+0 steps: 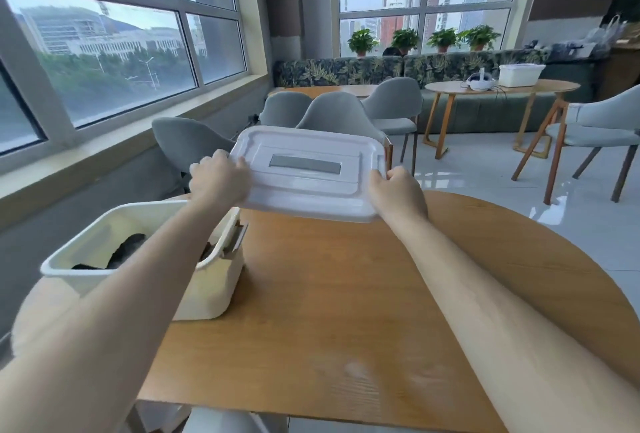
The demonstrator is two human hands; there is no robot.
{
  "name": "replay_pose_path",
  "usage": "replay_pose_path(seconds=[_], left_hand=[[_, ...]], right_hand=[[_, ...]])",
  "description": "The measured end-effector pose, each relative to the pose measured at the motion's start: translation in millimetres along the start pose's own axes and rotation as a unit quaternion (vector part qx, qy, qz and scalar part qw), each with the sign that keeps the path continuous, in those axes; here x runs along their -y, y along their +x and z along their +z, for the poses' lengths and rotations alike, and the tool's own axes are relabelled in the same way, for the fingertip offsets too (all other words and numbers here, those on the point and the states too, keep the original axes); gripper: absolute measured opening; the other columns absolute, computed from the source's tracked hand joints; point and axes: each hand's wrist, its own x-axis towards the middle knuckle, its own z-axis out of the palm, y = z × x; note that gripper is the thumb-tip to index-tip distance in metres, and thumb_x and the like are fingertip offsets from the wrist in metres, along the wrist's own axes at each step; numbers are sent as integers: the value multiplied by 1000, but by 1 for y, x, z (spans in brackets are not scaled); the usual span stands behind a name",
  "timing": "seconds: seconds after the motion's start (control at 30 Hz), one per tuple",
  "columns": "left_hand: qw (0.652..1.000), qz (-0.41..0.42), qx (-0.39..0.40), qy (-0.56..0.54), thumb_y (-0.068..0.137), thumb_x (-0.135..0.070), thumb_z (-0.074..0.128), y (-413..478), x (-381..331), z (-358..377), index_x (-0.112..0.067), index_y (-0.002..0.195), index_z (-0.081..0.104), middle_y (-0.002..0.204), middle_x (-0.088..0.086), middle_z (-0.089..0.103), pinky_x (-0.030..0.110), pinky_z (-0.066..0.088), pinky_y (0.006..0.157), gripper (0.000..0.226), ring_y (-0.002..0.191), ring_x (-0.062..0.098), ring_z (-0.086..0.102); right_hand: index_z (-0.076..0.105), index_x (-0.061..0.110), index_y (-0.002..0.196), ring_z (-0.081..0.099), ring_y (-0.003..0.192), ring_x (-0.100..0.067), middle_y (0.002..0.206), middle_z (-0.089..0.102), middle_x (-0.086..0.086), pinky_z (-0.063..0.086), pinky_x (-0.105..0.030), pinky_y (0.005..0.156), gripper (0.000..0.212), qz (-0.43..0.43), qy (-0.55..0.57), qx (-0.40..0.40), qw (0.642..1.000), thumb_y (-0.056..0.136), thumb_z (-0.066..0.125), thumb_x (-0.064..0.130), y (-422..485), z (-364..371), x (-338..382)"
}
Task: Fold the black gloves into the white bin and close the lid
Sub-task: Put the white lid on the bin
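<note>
The white lid (pixel 308 173), with a grey strip in its middle, is held in the air above the far part of the wooden table (pixel 329 311). My left hand (pixel 218 178) grips its left edge and my right hand (pixel 398 190) grips its right edge. The white bin (pixel 204 289) stands open on the table's left side, under my left forearm. Black gloves (pixel 126 249) lie inside it, partly hidden by the arm and the bin's wall.
Grey chairs (pixel 332 112) stand beyond the table's far edge, and a windowed wall runs along the left. Another round table (pixel 502 88) with a white bin and a headset is at the back right. A grey chair (pixel 595 124) stands at the right.
</note>
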Motion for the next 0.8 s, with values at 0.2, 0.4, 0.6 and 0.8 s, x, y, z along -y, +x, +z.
replay_pose_path(seconds=[0.2, 0.4, 0.6, 0.8], left_hand=[[999, 2, -28, 28, 102, -34, 35, 0, 85, -51, -5, 116, 61, 122, 24, 57, 43, 31, 103, 41, 124, 38, 41], [998, -36, -45, 16, 102, -24, 36, -4, 163, -90, -9, 67, 48, 94, 20, 55, 41, 31, 103, 39, 117, 38, 42], [995, -81, -58, 6, 99, -29, 37, 12, 226, -109, -19, 60, 39, 89, 16, 51, 41, 36, 89, 40, 110, 42, 48], [994, -101, -29, -35, 97, -33, 37, 19, 262, -101, -21, 61, 36, 100, 24, 61, 43, 40, 96, 38, 113, 41, 46]], right_hand=[[39, 15, 67, 38, 50, -18, 57, 38, 3, 24, -30, 48, 44, -84, -20, 27, 996, 94, 55, 47, -37, 44, 37], [41, 17, 62, 44, 53, -21, 56, 42, 2, 26, -29, 47, 46, -109, -60, 89, 988, 92, 59, 47, -70, 99, 78], [43, 16, 63, 48, 57, -22, 60, 47, 0, 25, -27, 47, 47, -132, -80, 122, 981, 96, 57, 46, -95, 151, 107], [41, 16, 62, 44, 51, -19, 57, 46, 0, 26, -26, 47, 49, -129, -116, 131, 976, 98, 54, 46, -107, 182, 105]])
